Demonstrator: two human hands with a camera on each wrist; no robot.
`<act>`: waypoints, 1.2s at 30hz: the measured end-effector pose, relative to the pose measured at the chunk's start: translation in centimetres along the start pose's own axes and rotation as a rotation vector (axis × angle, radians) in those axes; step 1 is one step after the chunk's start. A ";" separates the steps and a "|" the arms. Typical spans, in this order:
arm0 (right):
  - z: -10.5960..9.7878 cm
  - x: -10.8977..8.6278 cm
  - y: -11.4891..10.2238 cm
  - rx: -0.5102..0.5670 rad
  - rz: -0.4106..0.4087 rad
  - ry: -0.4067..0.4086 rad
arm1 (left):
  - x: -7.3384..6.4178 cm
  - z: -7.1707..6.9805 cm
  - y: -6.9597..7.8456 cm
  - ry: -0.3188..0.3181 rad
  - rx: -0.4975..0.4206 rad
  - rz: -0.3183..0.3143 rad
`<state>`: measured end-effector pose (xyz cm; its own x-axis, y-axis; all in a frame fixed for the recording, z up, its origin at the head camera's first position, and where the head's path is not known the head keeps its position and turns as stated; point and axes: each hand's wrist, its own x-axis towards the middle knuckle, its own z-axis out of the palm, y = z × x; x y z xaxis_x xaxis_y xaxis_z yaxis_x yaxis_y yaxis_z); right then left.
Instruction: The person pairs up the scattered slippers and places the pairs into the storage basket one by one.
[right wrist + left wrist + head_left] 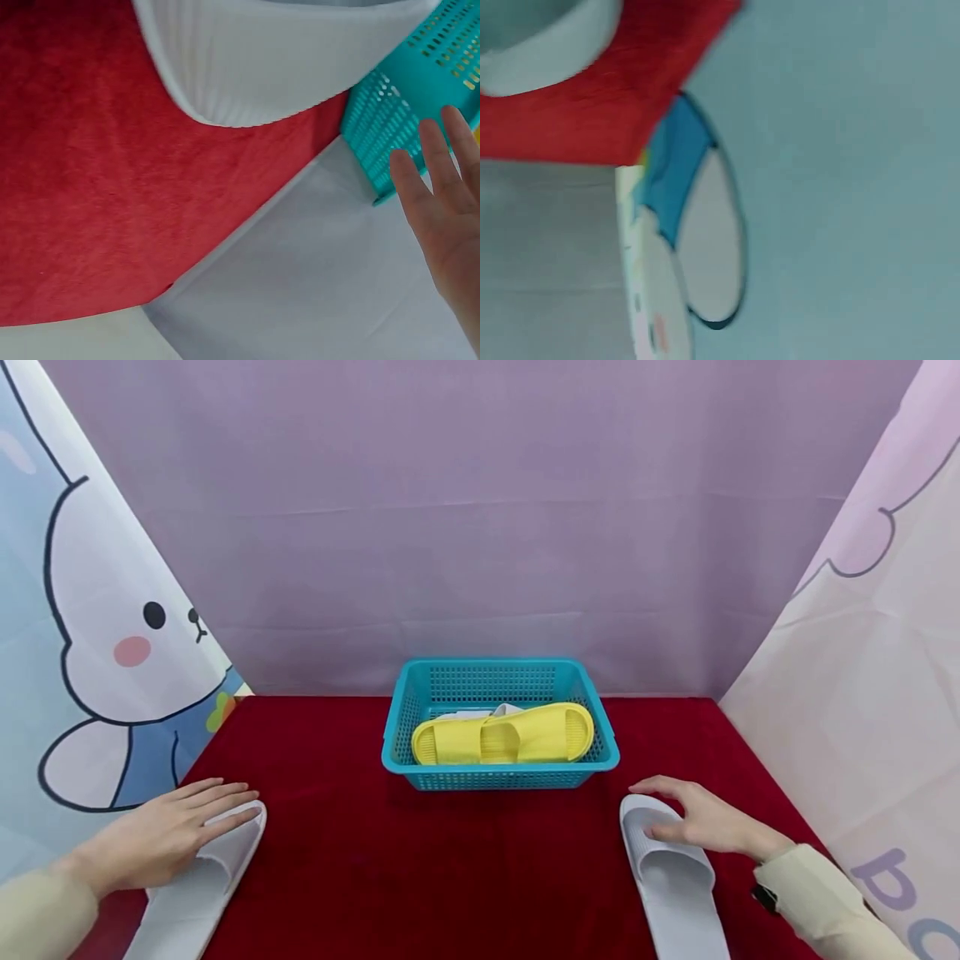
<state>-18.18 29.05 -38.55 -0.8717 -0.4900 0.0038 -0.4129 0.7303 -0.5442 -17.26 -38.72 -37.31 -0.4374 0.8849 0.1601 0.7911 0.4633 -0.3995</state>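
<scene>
A white slipper (187, 893) lies at the front left, its toe pointing away from me. Over its toe end is my left hand (168, 831), fingers extended; whether they touch the slipper I cannot tell. The left wrist view catches only that slipper's rounded end (570, 60). At the front right lies another white slipper (678, 893) with a ribbed strap. My right hand (701, 818) hovers at its toe end, thumb over the strap. Loosely spread fingers of the right hand (450, 217) hold nothing in the right wrist view, near the slipper (255, 67).
A teal perforated basket (498, 779) stands at the back middle of the red cloth (450, 868). Inside it lie yellow slippers (540, 735) with something white (506, 710) behind them. A purple curtain (480, 527) closes the back; printed sheets (112, 693) flank both sides.
</scene>
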 end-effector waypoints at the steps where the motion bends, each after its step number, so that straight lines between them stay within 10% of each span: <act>1: 0.1 -0.1 0.1 0.009 0.006 -0.008 | -0.4 0.2 -0.2 -0.011 -0.006 0.000; 19: 2.0 -0.8 2.5 -0.003 0.048 -0.097 | -3.6 3.8 -2.9 -0.248 -0.195 0.232; 36: 2.2 0.3 2.4 -0.041 0.116 -0.117 | -3.4 6.2 -4.0 -0.218 -0.149 0.396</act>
<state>-18.83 29.66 -41.71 -0.8783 -0.4518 -0.1561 -0.3240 0.8027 -0.5007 -21.62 -43.85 -41.89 -0.1564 0.9715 -0.1780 0.9609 0.1079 -0.2551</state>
